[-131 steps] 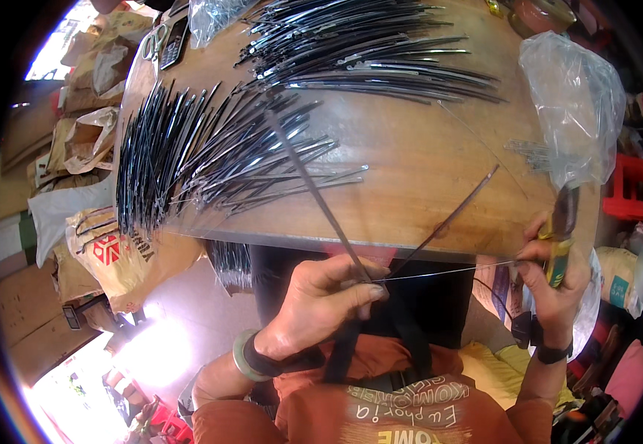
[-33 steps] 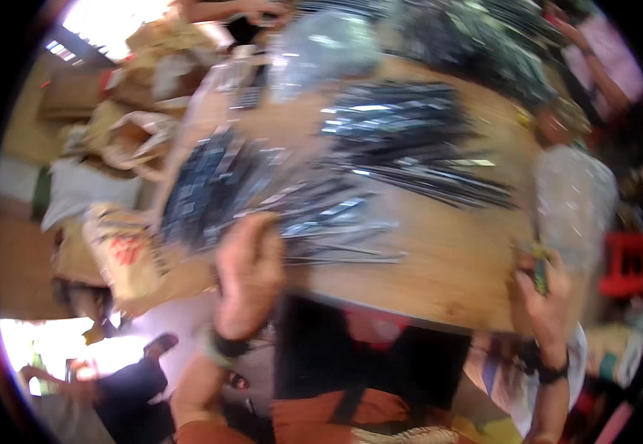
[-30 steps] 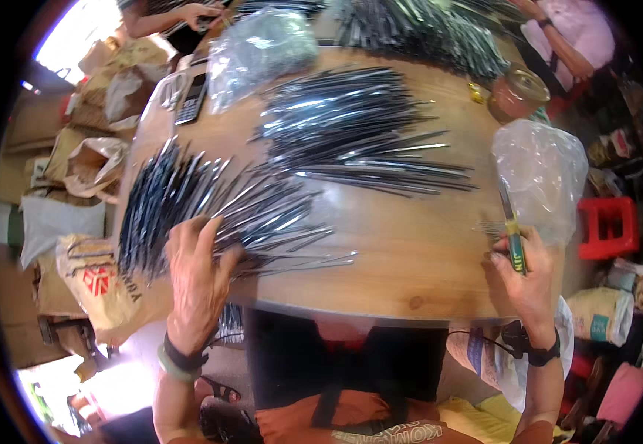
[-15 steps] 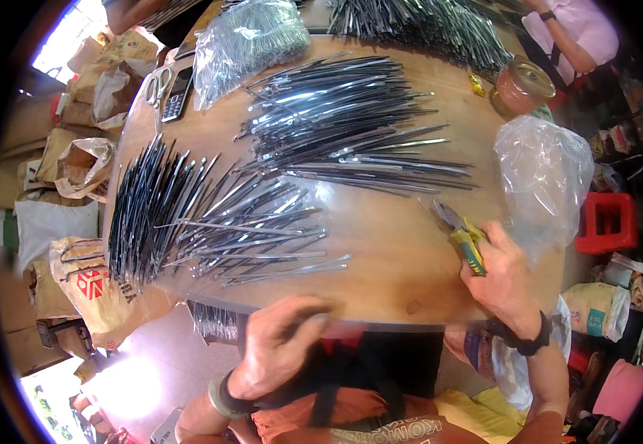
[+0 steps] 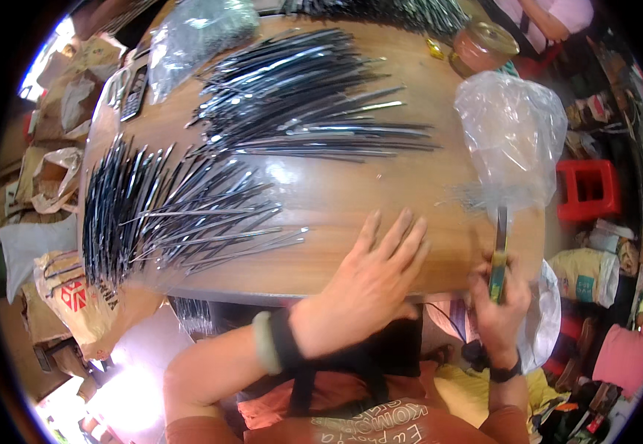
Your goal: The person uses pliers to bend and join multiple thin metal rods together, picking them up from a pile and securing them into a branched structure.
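My left hand (image 5: 373,274) reaches over the near middle of the wooden table (image 5: 336,200), palm down with its fingers stretched and spread. Nothing is in it, and whether it touches the tabletop I cannot tell. At the near right edge, my right hand (image 5: 505,303) is closed round pliers (image 5: 499,266) with yellow-green handles, their dark jaws pointing away from me. Past the jaws lies a clear plastic bag (image 5: 513,133), with small thin scraps (image 5: 473,197) beside its near end. Long, thin, shiny black strips lie in a left pile (image 5: 166,214) and a far middle pile (image 5: 284,96).
Far left are a phone (image 5: 135,95), scissors (image 5: 116,85) and a filled clear bag (image 5: 203,37). A round lidded container (image 5: 484,46) stands at the far right. Beyond the table are a red stool (image 5: 589,190), paper sacks (image 5: 77,311) and another person's arm (image 5: 543,18).
My left hand has moved right and forward over the table, its fingers spreading. My right hand has turned the pliers to point straight away and drawn them nearer the edge. The view has shifted.
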The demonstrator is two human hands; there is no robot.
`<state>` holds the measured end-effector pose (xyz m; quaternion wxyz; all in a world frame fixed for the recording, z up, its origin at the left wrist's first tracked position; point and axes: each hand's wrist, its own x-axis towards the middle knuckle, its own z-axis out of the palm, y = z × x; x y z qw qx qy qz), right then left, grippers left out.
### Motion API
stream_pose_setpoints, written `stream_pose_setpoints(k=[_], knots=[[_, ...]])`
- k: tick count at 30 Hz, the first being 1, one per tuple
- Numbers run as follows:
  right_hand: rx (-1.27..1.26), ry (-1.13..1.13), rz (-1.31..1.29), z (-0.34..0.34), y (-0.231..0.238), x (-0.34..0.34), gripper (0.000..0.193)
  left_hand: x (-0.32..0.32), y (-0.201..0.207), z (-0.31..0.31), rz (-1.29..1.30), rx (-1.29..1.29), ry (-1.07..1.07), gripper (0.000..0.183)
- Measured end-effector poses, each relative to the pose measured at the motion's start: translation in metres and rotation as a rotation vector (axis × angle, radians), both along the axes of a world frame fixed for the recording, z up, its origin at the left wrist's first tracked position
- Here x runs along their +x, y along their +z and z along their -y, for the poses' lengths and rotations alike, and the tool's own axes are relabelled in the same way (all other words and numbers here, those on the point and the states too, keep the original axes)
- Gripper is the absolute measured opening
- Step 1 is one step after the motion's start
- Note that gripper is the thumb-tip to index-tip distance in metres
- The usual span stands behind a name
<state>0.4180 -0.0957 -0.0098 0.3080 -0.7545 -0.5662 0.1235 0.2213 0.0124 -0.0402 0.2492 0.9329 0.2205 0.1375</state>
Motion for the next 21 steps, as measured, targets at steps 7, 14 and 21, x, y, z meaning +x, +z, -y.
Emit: stream_pose_setpoints(k=[7,14,21], knots=[[0.005,-0.111,-0.23,0.053,-0.032,-0.032,0.024,-0.038,0.01,0.049,-0.269,0.044,-0.09,0.082],[0.092,0.027,-0.049,0.051,-0.043,-0.054,0.017,-0.042,0.001,0.054,-0.233,0.126,-0.059,0.069],[0.225,0.083,0.041,0.031,-0.027,-0.049,0.018,-0.066,0.0,0.052,-0.27,0.205,-0.009,0.057]])
